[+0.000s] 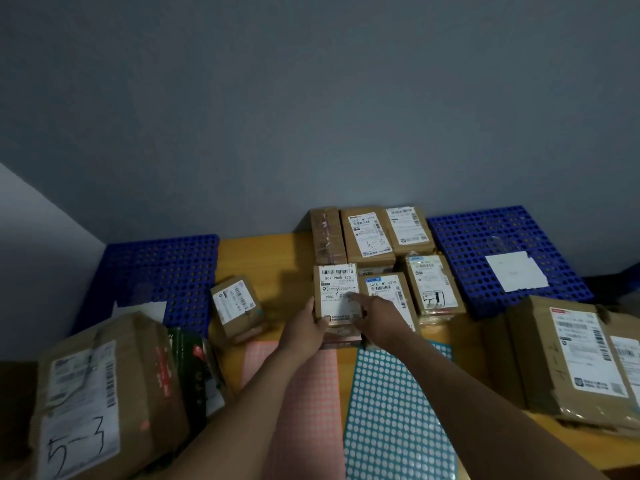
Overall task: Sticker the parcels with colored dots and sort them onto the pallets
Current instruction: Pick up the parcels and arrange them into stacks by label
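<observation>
Gripping parcel (pixel 337 292) edge: left hand (pixel 304 327).

Left large box (pixel 104 393): cut by lower edge.
Right large box (pixel 571 358): cut by right edge.
Teal dot sheet (pixel 398 410): near end out of frame.
Pink dot sheet (pixel 311 393): partly under a forearm.
Small parcel (pixel 337 292): near edge behind the hands, left hand (pixel 306 327) and right hand (pixel 377 313); fine label print unreadable.

My picture is dim and bluish. The label (pixel 337 282) on the small parcel (pixel 334 308) shows up brightest, but its tiny print is blurry. The near corners go dark and bendy.
</observation>
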